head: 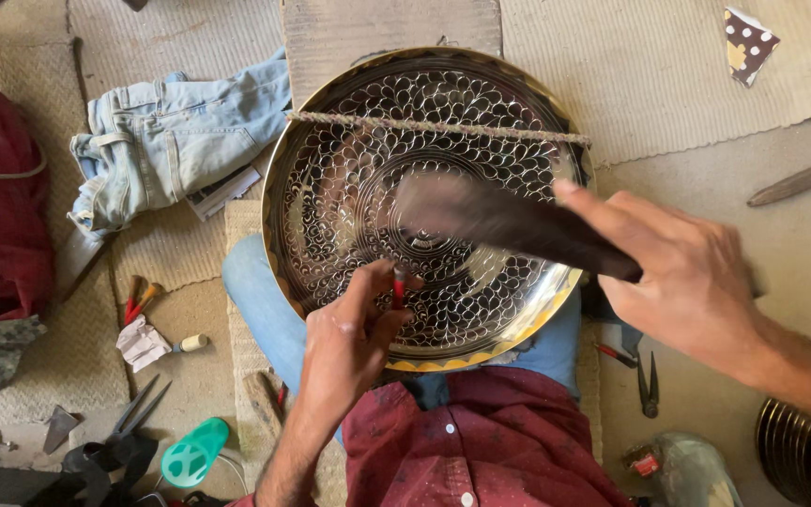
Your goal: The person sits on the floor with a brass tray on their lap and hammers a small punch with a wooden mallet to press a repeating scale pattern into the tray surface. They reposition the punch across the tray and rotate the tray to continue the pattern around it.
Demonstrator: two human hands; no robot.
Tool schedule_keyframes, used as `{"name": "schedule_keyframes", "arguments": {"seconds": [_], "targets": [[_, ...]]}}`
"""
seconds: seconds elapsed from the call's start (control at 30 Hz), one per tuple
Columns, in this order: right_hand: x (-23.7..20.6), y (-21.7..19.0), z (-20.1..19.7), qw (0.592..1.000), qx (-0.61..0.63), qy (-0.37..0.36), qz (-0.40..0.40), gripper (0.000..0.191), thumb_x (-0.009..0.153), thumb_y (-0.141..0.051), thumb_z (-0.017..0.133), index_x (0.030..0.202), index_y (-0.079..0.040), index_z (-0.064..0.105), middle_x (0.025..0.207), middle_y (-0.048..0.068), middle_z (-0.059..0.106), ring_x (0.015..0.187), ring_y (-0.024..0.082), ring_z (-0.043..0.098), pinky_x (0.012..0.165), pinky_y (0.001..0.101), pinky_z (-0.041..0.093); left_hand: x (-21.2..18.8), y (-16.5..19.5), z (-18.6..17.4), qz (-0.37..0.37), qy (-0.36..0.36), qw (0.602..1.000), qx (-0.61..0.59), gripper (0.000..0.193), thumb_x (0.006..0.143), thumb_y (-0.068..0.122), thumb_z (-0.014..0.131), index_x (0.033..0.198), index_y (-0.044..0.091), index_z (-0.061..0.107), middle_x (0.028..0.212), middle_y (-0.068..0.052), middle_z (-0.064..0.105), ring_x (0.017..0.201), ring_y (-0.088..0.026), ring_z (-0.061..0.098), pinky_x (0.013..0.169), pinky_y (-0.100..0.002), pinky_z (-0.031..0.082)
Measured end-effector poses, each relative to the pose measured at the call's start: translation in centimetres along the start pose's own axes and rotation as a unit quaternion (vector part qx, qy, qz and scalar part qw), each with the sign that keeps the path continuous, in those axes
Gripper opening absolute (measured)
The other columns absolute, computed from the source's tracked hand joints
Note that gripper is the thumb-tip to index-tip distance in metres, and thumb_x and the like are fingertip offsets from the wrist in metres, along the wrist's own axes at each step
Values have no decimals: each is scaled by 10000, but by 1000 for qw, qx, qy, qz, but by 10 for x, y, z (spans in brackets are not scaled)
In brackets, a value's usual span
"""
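Left hand (pixel 344 333) fingers clamp a red punch (pixel 398 286) against the engraved tray (pixel 330 188); right hand (pixel 692 282) grips a blurred mallet (pixel 509 225).

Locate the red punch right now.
Head view, centre: the red punch is pinched in the left hand, tip on the engraved tray's lower middle, beneath the dark mallet in the right hand.

- Left hand (pixel 349 333) reaches up from below, fingers pinched tight together, wrist bent.
- Right hand (pixel 687 272) comes in from the right, fist closed, forearm angled.
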State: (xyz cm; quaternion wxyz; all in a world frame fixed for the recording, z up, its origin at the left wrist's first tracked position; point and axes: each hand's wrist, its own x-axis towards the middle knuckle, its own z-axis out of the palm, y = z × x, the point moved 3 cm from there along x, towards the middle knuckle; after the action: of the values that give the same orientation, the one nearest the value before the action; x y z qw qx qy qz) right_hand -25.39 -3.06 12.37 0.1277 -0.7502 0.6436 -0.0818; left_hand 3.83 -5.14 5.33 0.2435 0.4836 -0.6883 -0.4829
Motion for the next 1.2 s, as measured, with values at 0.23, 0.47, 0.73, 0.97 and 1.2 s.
{"name": "schedule_keyframes", "arguments": {"seconds": [0.23,0.47,0.73,0.97,1.2], "targets": [[-8,-11,9,979,35,-175,98,1040,687,12,652,1581,-437,370,974,13,695,721,244,726,671,433,593,2,2,0,-11,-6,1000,3,537,862,13,719,1345,56,489,1185,-49,782,724,-181,805,607,-304,613],[-6,-14,6,980,91,-157,77,1089,632,27,605,1600,-382,319,1153,50,693,870,244,738,736,406,606,4,5,-2,4,-12,1000,-10,514,869,-7,703,1332,35,484,1198,-67,777,869,-214,812,673,-312,627],[-10,-4,17,972,101,-175,119,1038,688,57,601,1565,-417,314,1132,23,728,726,177,720,654,354,606,5,6,-3,12,-17,1000,-4,504,871,-18,694,1331,19,491,1221,-83,763,917,-227,809,689,-313,635],[-10,0,20,972,81,-187,114,1046,737,43,628,1594,-480,333,1367,4,674,591,167,723,509,329,580,5,7,-4,34,-16,999,7,492,866,-21,690,1317,6,495,1201,-86,771,946,-258,798,680,-339,622],[-5,-6,12,971,61,-205,108,1093,711,44,643,1603,-503,324,1368,-14,672,591,179,718,516,321,584,5,6,-4,18,-20,1000,10,488,860,-26,693,1308,8,501,1177,-84,777,928,-258,800,687,-344,616]]}}
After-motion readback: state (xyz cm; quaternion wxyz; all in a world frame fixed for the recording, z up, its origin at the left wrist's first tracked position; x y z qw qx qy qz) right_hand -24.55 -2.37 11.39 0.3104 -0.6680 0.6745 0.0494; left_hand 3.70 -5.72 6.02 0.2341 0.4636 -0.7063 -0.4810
